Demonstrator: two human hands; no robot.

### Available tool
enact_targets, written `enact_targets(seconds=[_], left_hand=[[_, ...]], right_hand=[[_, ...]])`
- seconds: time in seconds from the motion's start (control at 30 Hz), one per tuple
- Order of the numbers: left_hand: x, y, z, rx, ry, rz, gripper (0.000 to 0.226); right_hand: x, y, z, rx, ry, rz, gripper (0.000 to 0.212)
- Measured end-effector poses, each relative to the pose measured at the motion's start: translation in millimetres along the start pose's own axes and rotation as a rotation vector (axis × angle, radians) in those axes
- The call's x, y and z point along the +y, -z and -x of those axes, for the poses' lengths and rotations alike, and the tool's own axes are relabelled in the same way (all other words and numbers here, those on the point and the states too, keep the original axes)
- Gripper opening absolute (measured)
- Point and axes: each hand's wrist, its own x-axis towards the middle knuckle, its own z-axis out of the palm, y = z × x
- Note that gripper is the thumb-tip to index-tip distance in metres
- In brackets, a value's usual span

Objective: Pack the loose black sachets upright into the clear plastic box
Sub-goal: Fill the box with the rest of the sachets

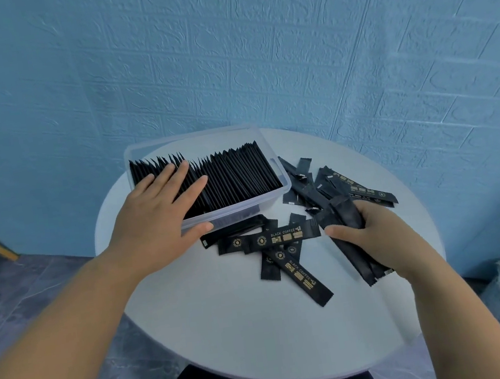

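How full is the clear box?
Nearly full. Upright sachets stand packed almost wall to wall in the clear box; loose sachets lie outside on the table.

Just the one view here, a wide-angle camera on the person's head, facing forward and tipped steeply down onto the round white table [245, 333]. It's close in: the left hand [151, 221] and right hand [372, 236] sit mid-frame, forearms running in from the bottom corners. Up top the textured blue wall [286, 41] bows with the lens; grey floor [46, 273] shows at left.
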Motion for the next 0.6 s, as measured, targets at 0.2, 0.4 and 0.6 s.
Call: enact_targets(seconds=[0.2,0.4,0.6], left_hand=[[0.6,0.9,0.1,0.014,-0.002,0.001,0.069],[2.6,1.4,1.7,0.02,0.001,-0.005,0.068],[7.4,0.5,2.2,0.013,0.003,0.003,0.068]], right_hand=[[-27.3,-0.3,-3.9,0.082,0.052,-0.231,0.005],[-90.2,-34.7,-37.7,0.049,0.163,-0.492,0.011],[-122.7,-84.1,-79.9,0.044,0.256,-0.274,0.02]])
